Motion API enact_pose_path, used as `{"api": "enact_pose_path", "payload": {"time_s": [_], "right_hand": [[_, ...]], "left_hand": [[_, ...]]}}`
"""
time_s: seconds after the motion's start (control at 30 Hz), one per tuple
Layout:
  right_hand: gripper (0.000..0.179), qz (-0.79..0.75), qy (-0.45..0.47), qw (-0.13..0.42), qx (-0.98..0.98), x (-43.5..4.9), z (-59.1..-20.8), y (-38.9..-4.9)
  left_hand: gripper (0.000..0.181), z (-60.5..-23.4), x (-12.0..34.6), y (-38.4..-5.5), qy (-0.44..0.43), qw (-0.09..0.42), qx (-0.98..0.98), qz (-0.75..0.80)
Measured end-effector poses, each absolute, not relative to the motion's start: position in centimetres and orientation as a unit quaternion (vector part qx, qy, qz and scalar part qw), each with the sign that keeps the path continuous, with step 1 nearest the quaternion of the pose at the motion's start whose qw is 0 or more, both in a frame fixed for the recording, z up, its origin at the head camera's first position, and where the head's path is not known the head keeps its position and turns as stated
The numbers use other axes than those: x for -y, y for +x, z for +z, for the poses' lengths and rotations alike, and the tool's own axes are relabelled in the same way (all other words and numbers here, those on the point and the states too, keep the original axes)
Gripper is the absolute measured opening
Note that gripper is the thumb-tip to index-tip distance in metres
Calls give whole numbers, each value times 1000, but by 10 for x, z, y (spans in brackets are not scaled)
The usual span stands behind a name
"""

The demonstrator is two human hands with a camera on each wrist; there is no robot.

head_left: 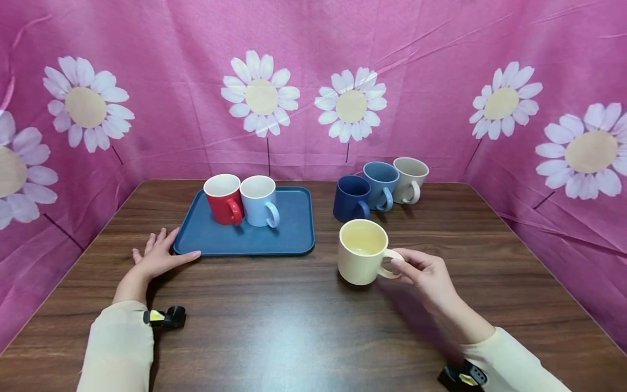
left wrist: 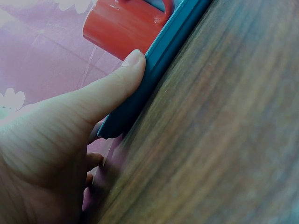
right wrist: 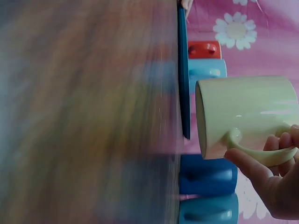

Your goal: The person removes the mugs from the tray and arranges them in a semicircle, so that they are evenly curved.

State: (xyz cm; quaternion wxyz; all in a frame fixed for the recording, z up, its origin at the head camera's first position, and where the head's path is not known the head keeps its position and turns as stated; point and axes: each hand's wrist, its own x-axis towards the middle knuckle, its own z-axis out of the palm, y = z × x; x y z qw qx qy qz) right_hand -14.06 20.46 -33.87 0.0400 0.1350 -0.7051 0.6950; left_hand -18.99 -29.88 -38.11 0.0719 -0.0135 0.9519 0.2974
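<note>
My right hand [head_left: 428, 277] pinches the handle of a pale yellow mug [head_left: 362, 256]. The mug is upright, its base a little above the table in the right wrist view. My left hand [head_left: 159, 256] lies at the near left corner of a blue tray [head_left: 289, 239], thumb along the front edge and fingers spread by the left side. In the left wrist view the thumb [left wrist: 112, 91] touches the tray rim. A red mug [head_left: 220, 204] and a light blue mug [head_left: 257, 204] stand side by side on the tray, handles toward the right.
Behind the yellow mug stand a dark blue mug [head_left: 349, 198], a medium blue mug [head_left: 378, 182] and a grey-white mug [head_left: 404, 179], in a slanting row. The wooden table [head_left: 254, 326] ends at a pink cloth [head_left: 313, 32] printed with daisies.
</note>
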Motion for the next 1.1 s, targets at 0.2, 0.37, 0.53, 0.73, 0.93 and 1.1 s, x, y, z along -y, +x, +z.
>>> {"api": "enact_pose_path", "payload": {"time_s": [0.2,0.37,0.53,0.73,0.93,1.1], "right_hand": [[22,719,139,60,679,-226,-340,-133],[22,736,150,81,655,-252,-356,-139],[24,740,146,104,648,-287,-377,-150],[28,729,116,152,658,-320,-391,-163],[27,741,60,197,640,-341,-399,-179],[25,755,36,202,623,-354,-403,-193]], "left_hand": [[98,-380,299,-189,-14,72,-952,297],[98,-380,299,-189,-15,74,-952,296],[98,-380,298,-189,-14,74,-952,296],[98,-382,296,-191,-13,71,-952,296],[98,-384,298,-193,-14,69,-954,291],[98,-385,301,-193,-17,68,-954,290]]}}
